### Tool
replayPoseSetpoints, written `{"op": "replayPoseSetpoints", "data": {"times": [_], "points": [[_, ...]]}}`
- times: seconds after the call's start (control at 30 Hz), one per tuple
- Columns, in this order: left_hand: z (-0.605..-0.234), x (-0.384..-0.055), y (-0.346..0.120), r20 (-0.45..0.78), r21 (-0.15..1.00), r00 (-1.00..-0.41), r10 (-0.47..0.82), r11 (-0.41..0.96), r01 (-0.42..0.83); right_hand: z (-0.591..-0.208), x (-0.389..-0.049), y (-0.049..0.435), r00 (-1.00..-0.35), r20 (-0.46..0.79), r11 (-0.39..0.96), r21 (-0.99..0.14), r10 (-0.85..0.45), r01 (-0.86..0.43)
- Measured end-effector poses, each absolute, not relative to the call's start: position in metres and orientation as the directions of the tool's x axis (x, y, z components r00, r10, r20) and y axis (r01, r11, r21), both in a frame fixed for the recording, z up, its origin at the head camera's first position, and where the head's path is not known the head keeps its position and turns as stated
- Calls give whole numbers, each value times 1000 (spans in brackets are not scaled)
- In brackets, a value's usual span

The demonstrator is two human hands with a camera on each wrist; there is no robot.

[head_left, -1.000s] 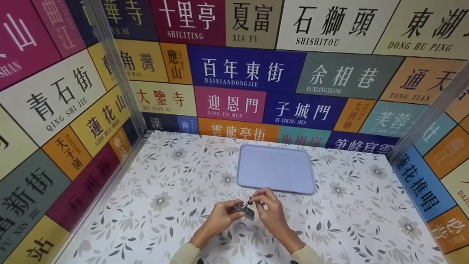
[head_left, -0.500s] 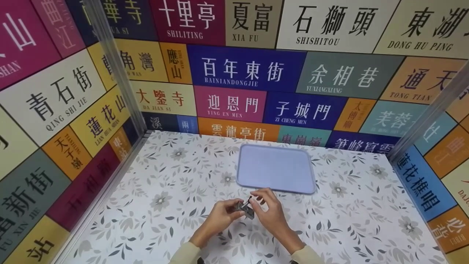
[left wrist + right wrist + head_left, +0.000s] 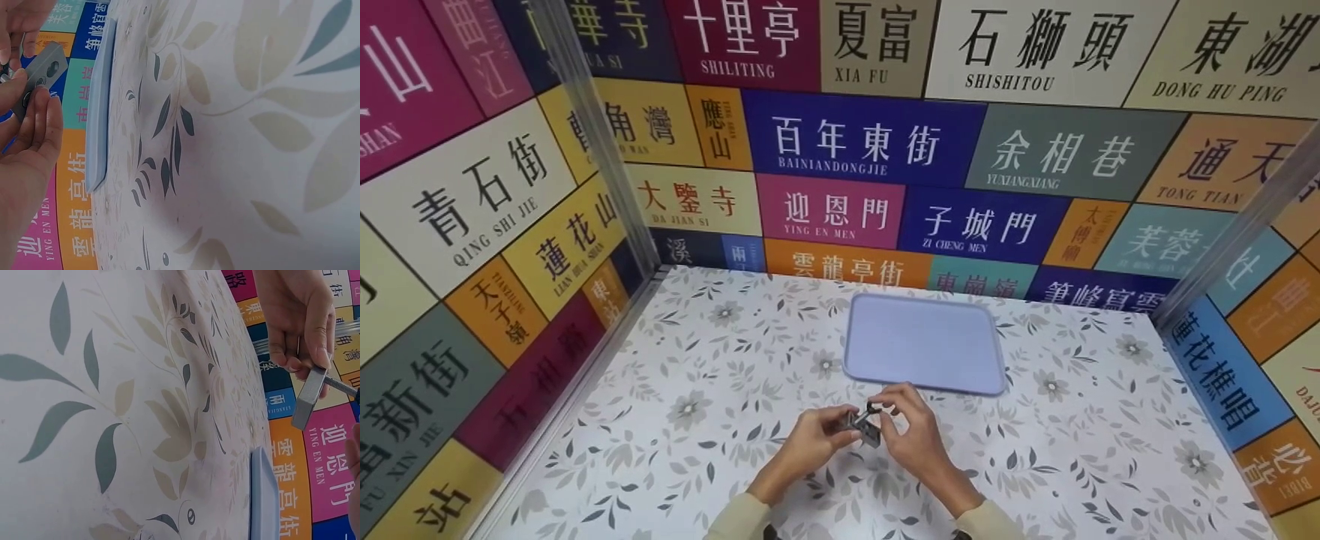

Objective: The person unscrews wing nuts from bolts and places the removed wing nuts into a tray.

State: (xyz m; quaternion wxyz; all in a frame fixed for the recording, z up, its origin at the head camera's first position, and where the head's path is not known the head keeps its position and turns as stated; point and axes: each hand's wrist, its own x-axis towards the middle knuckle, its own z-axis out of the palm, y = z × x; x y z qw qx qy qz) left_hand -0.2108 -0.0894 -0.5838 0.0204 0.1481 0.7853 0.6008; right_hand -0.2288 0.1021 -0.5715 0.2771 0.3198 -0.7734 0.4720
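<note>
In the head view the left hand (image 3: 812, 441) grips a small grey metal block (image 3: 870, 434) above the table. Its fingers and thumb press on the block, which shows round holes in its face (image 3: 52, 68) in the left wrist view. A threaded bolt (image 3: 339, 386) sticks out of the block in the right wrist view. The bolt's dark head (image 3: 874, 408) is between the thumb and fingertips of the right hand (image 3: 916, 439). Fingers partly cover the bolt in the head view, and the right wrist view catches only an edge of the right hand.
A pale blue-lilac tray (image 3: 926, 345) lies behind the hands. The table cover (image 3: 720, 442) has a leaf and flower print. Panels with large lettering (image 3: 862, 142) enclose the back and sides, with clear strips at the corners.
The right fingers have loosened and spread around the bolt's head, then come back together on it. The left hand and the block have stayed almost in place.
</note>
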Motion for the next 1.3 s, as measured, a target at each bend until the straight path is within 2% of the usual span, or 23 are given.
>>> {"op": "replayPoseSetpoints", "data": {"times": [0.2,0.4,0.63,0.83,1.07,1.3], "points": [[-584,-210,-89,147,948,-953,266,236,212,-573,-233,102,-613,759,340,-529,-220,-777],[-583,-210,-89,144,952,-951,273,225,209,-551,-223,96,-590,783,286,-530,-195,-798],[-583,-209,-89,145,950,-952,268,231,210,-540,-217,96,-573,803,316,-508,-162,-801],[-584,-209,-90,164,949,-953,256,222,223,-542,-215,99,-616,773,333,-548,-148,-767],[-586,-211,-90,173,945,-950,259,228,234,-545,-211,100,-675,709,347,-593,-202,-727],[-585,-212,-91,195,935,-945,264,239,260,-545,-211,99,-668,717,333,-591,-199,-734]]}}
